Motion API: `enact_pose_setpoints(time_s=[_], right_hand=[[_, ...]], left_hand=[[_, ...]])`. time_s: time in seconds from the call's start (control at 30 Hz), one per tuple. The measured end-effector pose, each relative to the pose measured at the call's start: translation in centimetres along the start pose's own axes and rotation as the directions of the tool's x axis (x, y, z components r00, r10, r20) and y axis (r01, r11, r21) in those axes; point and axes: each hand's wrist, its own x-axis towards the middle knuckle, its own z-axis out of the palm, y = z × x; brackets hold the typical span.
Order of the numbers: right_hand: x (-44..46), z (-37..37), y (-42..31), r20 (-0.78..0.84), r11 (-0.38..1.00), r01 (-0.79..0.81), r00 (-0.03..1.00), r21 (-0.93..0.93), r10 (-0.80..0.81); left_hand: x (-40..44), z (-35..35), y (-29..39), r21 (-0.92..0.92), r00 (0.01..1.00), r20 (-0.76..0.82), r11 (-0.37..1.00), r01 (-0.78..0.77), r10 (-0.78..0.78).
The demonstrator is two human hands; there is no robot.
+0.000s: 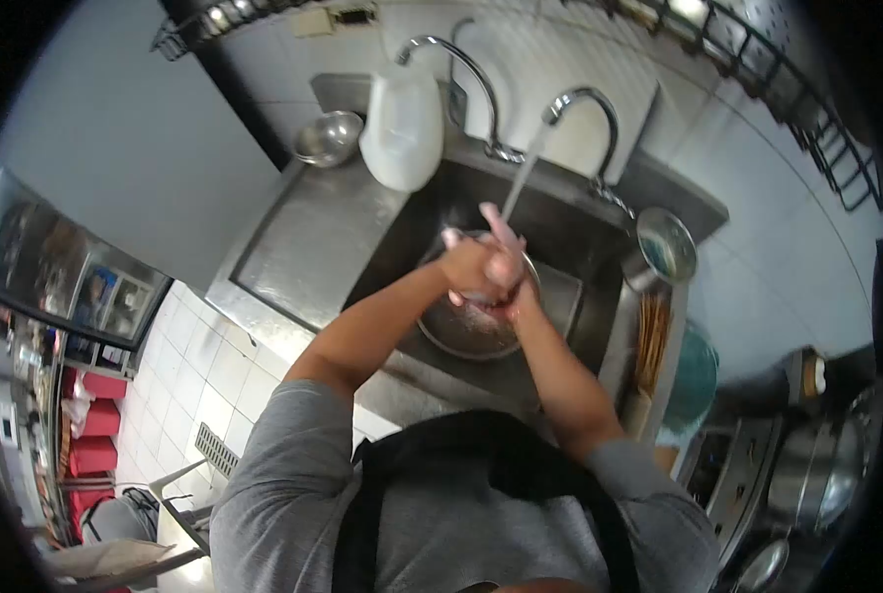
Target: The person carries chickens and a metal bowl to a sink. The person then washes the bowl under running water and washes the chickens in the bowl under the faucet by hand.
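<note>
Both hands are together over a round metal bowl (448, 334) in the sink. My left hand (473, 269) has its fingers wrapped round a pale pink piece of raw meat (502, 229) that looks like chicken. Beneath and to the right, my right hand (525, 295) cups the same piece; its fingers are mostly hidden. Water runs from the right-hand tap (582, 95) in a stream behind the hands. Part of the bowl's inside shows below them, with something pale and wet in it that I cannot make out.
The steel sink (585, 326) surrounds the bowl. A white plastic jug (402, 133) and a small metal bowl (329, 138) stand at the back left. A metal pot (663, 252) and a bundle of thin sticks (651, 341) line the right edge. A second tap (481, 84) arches behind.
</note>
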Motion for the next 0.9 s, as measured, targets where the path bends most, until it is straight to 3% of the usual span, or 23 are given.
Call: enact_pose_setpoints(time_s=[0.03, 0.07, 0.1, 0.13, 0.17, 0.2, 0.23, 0.27, 0.3, 0.37, 0.43, 0.5, 0.53, 0.57, 0.63, 0.73, 0.83, 0.87, 0.9], right_hand=[[-1.2, 2.8, 0.2, -0.284, 0.998, -0.015, 0.959, -0.064, -0.003], [-1.2, -2.9, 2.0, -0.526, 0.993, -0.121, 0.843, 0.018, 0.112], [-1.6, -5.2, 1.7, -0.617, 0.961, -0.275, 0.763, -0.038, 0.194], [-1.8, -7.2, 1.1, -0.701, 0.897, -0.436, 0.662, -0.074, 0.265], [-1.5, -10.8, 0.9, -0.736, 0.883, -0.296, 0.673, -0.364, -0.078], [-2.2, -8.1, -1.9, -0.681, 0.95, -0.02, 0.702, -0.311, -0.208], [-2.6, -14.5, -5.5, -0.424, 0.975, 0.166, 0.88, -0.145, -0.213], [-2.5, -10.8, -7.8, -0.554, 0.89, 0.452, 0.728, -0.055, -0.404], [-2.6, -13.0, -10.5, -0.662, 0.795, 0.605, 0.579, -0.042, -0.476], [-1.9, -9.1, -13.3, -0.737, 0.599, 0.745, 0.224, -0.293, -0.638], [-1.8, -8.8, -14.7, -0.706, 0.589, 0.749, 0.238, -0.304, -0.667], [-1.3, -9.6, -14.5, -0.718, 0.591, 0.685, 0.142, -0.426, -0.682], [-1.1, -6.0, -13.6, -0.686, 0.578, 0.601, 0.067, -0.552, -0.724], [-1.1, -6.9, -13.9, -0.63, 0.562, 0.502, 0.045, -0.657, -0.776], [-0.8, -9.5, -14.9, -0.453, 0.461, 0.276, 0.096, -0.843, -0.886], [0.1, -9.9, -13.7, -0.309, 0.314, -0.36, -0.073, -0.878, -0.948], [-1.4, -8.1, -10.1, -0.354, 0.151, -0.554, 0.281, -0.819, -0.892], [-1.5, -5.9, -7.6, -0.48, 0.388, -0.286, 0.457, -0.876, -0.749], [-1.3, -2.1, -3.8, -0.503, 0.632, -0.043, 0.647, -0.774, -0.573]], left_hand=[[-0.6, 0.8, -1.1, -0.102, 0.993, -0.038, 0.989, 0.108, -0.112], [-0.7, 2.6, -3.1, -0.449, 0.988, -0.119, 0.893, 0.037, -0.101], [-0.6, 4.1, -4.6, -0.729, 0.971, -0.202, 0.682, -0.061, -0.129], [-0.9, 4.2, -4.0, -0.819, 0.95, -0.188, 0.574, -0.011, -0.25], [-1.5, 3.7, -2.8, -0.894, 0.914, -0.16, 0.447, 0.027, -0.374], [-2.1, 3.5, -2.4, -0.95, 0.861, -0.121, 0.308, 0.042, -0.493], [-2.4, 4.0, -2.8, -0.983, 0.857, -0.119, 0.184, -0.029, -0.501], [-2.6, 5.0, -3.7, -0.993, 0.852, -0.12, 0.058, -0.105, -0.51], [-2.7, 5.8, -4.4, -0.981, 0.847, -0.125, -0.064, -0.184, -0.517], [-3.7, 6.4, -3.6, -0.873, 0.895, -0.102, -0.392, -0.29, -0.435], [-3.9, 7.3, -3.6, -0.72, 0.858, -0.136, -0.546, -0.429, -0.496], [-4.0, 7.5, -3.6, -0.616, 0.845, -0.139, -0.623, -0.482, -0.516], [-4.2, 7.0, -3.5, -0.585, 0.847, -0.149, -0.646, -0.491, -0.509], [-4.4, 6.7, -3.3, -0.554, 0.851, -0.158, -0.669, -0.496, -0.501], [-5.0, 6.5, -3.4, -0.489, 0.873, -0.174, -0.729, -0.479, -0.457], [-5.8, 6.9, -3.8, -0.437, 0.887, -0.184, -0.773, -0.46, -0.424], [-5.6, 7.8, -4.2, -0.406, 0.898, -0.199, -0.8, -0.441, -0.393], [-5.3, 8.2, -4.2, -0.395, 0.902, -0.207, -0.811, -0.432, -0.38], [-5.1, 8.1, -3.9, -0.43, 0.897, -0.219, -0.788, -0.441, -0.383]])
